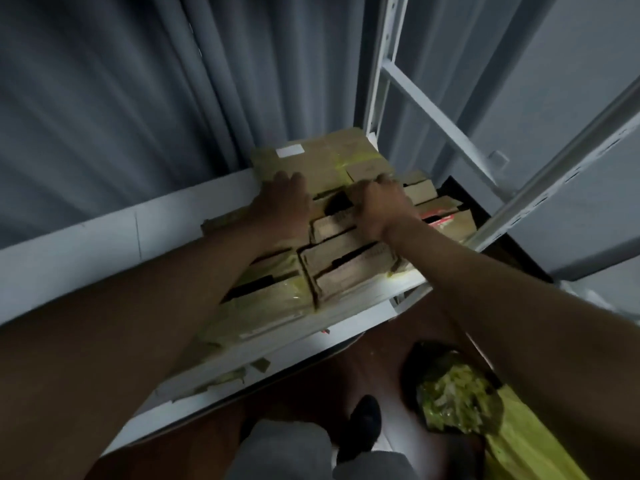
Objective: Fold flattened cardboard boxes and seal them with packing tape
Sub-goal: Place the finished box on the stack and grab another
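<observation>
Shelf (114,233): flattened boxes (322,268) stacked; left hand (282,202) flat, right hand (377,209) grip unclear.

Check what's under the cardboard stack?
The cardboard stack lies on a white shelf, both hands on top. A lower shelf shows beneath; directly under the stack is covered.

No text on the cardboard boxes (311,161) is legible.

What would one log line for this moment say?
left hand: flat on cardboard stack | right hand: gripping a cardboard edge | place: white shelf | tape: none seen
</observation>
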